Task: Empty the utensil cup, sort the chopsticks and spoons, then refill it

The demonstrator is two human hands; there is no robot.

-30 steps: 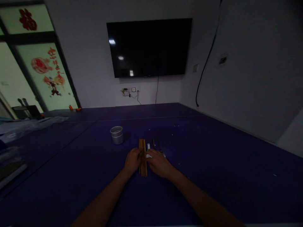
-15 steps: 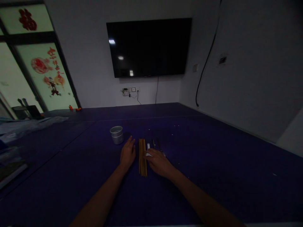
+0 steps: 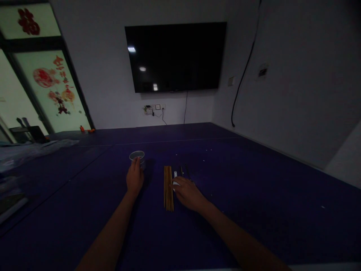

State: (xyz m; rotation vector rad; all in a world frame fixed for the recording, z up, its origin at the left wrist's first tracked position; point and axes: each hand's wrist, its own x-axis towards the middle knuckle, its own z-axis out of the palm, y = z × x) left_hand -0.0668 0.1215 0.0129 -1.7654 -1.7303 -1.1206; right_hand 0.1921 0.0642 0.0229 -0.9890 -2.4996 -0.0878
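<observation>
My left hand [image 3: 135, 177] is at the near side of a grey metal cup [image 3: 142, 161], its fingers stretched out over the front wall and rim. The cup stands upright on the dark blue surface. Beside it, several brown chopsticks [image 3: 168, 197] lie side by side in a narrow row. My right hand [image 3: 186, 191] rests just right of the chopsticks, with bent fingers spread over a white utensil [image 3: 175, 174]; its lower part is partly covered. Thin dark-handled utensils [image 3: 187, 170] lie beyond the right hand, their near ends hidden by it.
The broad blue surface [image 3: 175, 241] carries small white specks. Clear plastic sheeting [image 3: 34, 152] and a tray-like object [image 3: 12, 209] are at the left. Small orange items [image 3: 87, 130] sit near the door. A television [image 3: 176, 56] hangs on the far wall; a black cable [image 3: 248, 62] hangs at the right.
My left hand has let go of the chopsticks and moved left and forward to the metal cup. My right hand has stayed by the white utensil. The view has shifted slightly.
</observation>
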